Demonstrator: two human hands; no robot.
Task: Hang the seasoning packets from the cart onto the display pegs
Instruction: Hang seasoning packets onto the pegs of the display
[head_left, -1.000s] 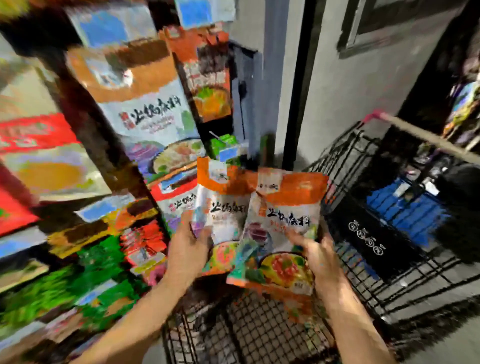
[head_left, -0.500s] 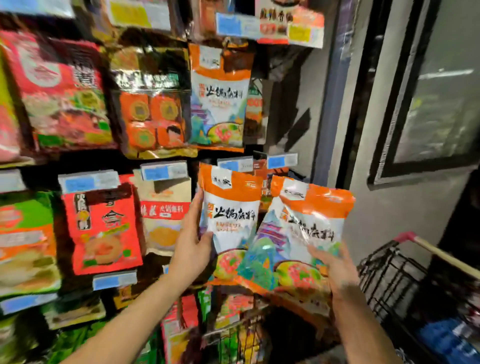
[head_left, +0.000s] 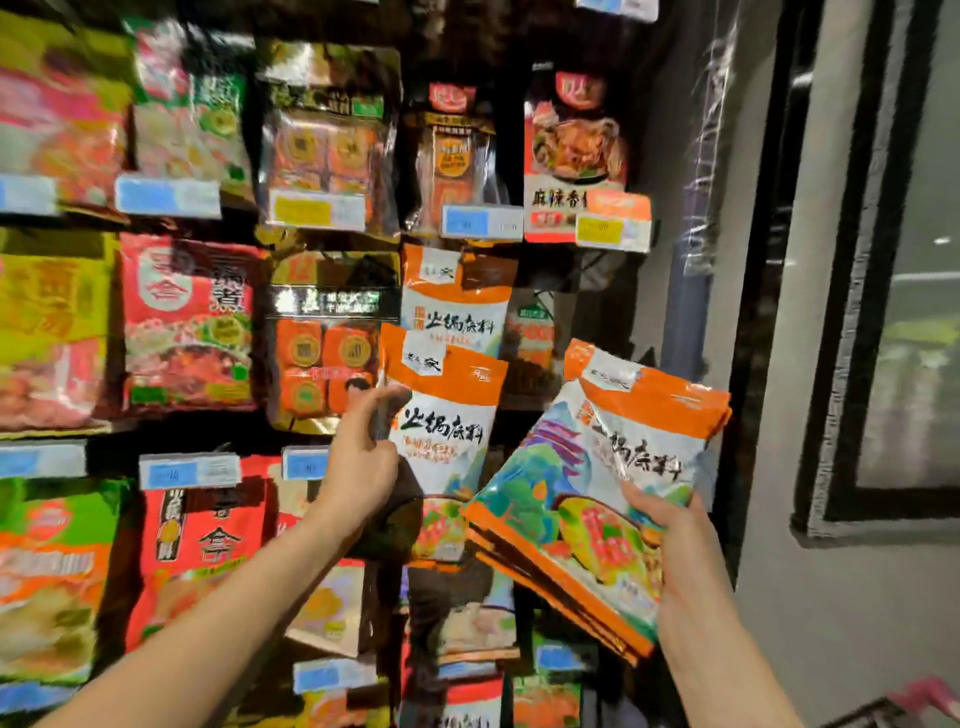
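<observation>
Across the left and middle of the view, the display rack is hung with rows of bright seasoning packs. One of them, the hanging orange-and-white packet, serves as the landmark for the rest. Well to its right stands a grey wall with a dark frame on it.

Below and to the right of the hanging packet, a stack of packets of the same orange-and-white kind is held tilted, with its top leaning right. How many are in the stack cannot be told. Just below the hanging packet, and overlapping its lower edge, a single packet of the same design is held nearly upright in front of the rack. Whether it touches the hanging packet cannot be told.

The two hands come next. Below and left of the hanging packet, the left hand has its fingers curled round the left edge of the single packet. Below and far right of the hanging packet, the right hand grips the stack at its lower right corner, with the thumb lying on the front face.

Directly above the hanging packet sits a blue-and-white price tag. Far below and to its right, at the corner of the view, the pink cart handle just shows, blurred.
</observation>
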